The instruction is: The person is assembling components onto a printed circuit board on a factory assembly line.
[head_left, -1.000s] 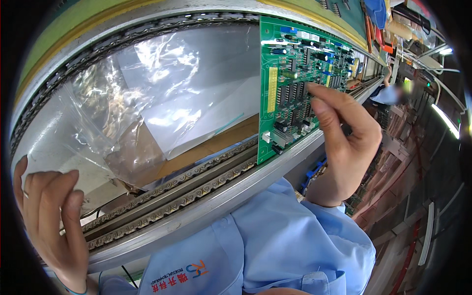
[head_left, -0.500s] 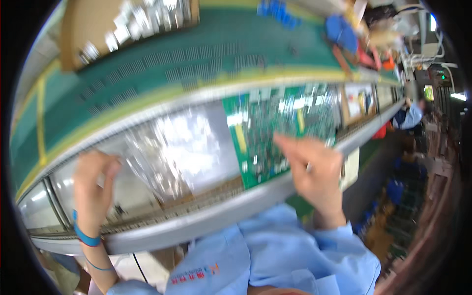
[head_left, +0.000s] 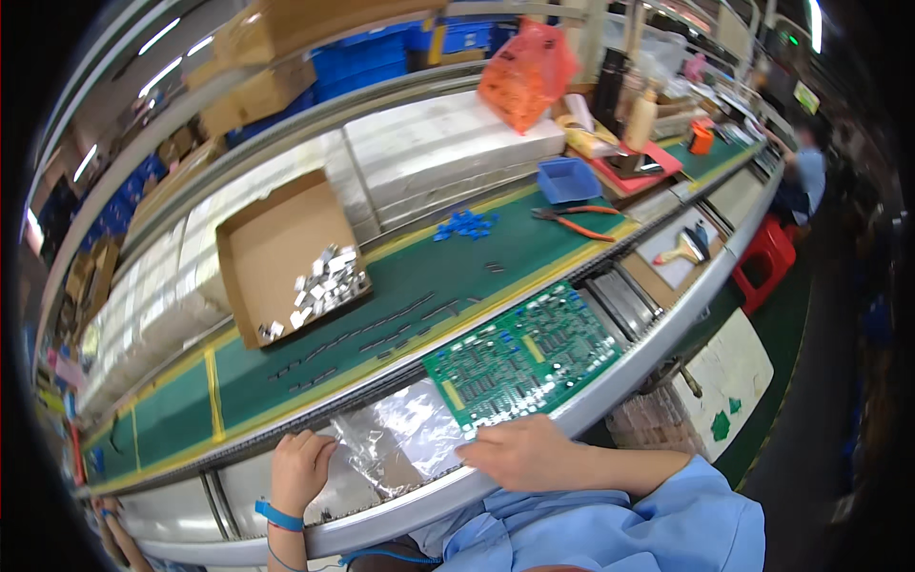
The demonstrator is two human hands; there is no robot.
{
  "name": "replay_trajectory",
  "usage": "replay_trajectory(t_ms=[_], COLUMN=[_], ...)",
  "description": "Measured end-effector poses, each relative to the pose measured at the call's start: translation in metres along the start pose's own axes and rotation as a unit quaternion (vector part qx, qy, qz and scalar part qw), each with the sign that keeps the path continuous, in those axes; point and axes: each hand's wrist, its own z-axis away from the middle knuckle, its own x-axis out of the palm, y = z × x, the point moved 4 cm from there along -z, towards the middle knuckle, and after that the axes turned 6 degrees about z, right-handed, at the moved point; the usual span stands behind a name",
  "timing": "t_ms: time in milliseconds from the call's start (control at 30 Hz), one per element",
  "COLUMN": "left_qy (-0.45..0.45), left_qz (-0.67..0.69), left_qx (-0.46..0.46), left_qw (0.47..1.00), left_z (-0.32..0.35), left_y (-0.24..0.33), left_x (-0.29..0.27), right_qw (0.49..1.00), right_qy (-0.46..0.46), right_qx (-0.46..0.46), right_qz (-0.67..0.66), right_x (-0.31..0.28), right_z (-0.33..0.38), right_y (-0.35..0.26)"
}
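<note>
A green circuit board [head_left: 522, 355], crowded with small parts, lies on the conveyor line before me. Left of it, a crinkled clear plastic bag [head_left: 367, 456] and a whitish sheet [head_left: 416, 419] rest on the line. My left hand [head_left: 301, 472], with a blue wrist strap [head_left: 279, 516], is beside the bag's left edge, thumb and fingers curled together. Closed too, my right hand [head_left: 522, 454] is at the board's near left corner, by the sheet's right edge. Whatever either hand's fingertips may hold cannot be made out.
Beyond the line, a green bench holds a cardboard tray [head_left: 257, 257] of silvery parts, rows of dark strips [head_left: 362, 334], blue pieces [head_left: 465, 225], orange-handled pliers [head_left: 581, 221] and a blue bin [head_left: 569, 181]. A brush [head_left: 684, 248] lies farther right. Another person's hands [head_left: 112, 520] show at lower left.
The view has tilted up, showing more of the bench. My right hand has moved from over the board to its near left corner. My left hand stays beside the plastic bag.
</note>
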Motion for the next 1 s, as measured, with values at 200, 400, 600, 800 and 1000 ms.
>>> replay_trajectory(t_ms=[200,400,600,800,1000], left_qy=[-0.003,-0.001,-0.027,-0.056,-0.068], left_qz=[-0.002,-0.004,0.000,-0.003,0.046], left_qx=[-0.018,0.021,0.064,0.044,0.006], left_qw=[1.000,1.000,0.998,0.997,0.997], left_z=[0.005,-0.010,-0.049,-0.056,-0.050], left_y=[0.003,0.028,0.058,0.063,0.055], left_x=[0.010,0.021,0.030,0.053,0.067], right_qw=[0.997,0.996,0.994,0.995,0.996], right_qy=[0.007,0.026,0.054,0.043,0.001], right_qx=[-0.027,-0.065,-0.086,-0.060,-0.074], right_qz=[-0.066,-0.052,-0.040,-0.061,-0.051], right_x=[0.017,0.031,0.041,0.041,0.043], right_z=[0.023,0.030,0.028,0.023,0.019], right_y=[-0.010,-0.009,0.003,0.007,0.007])
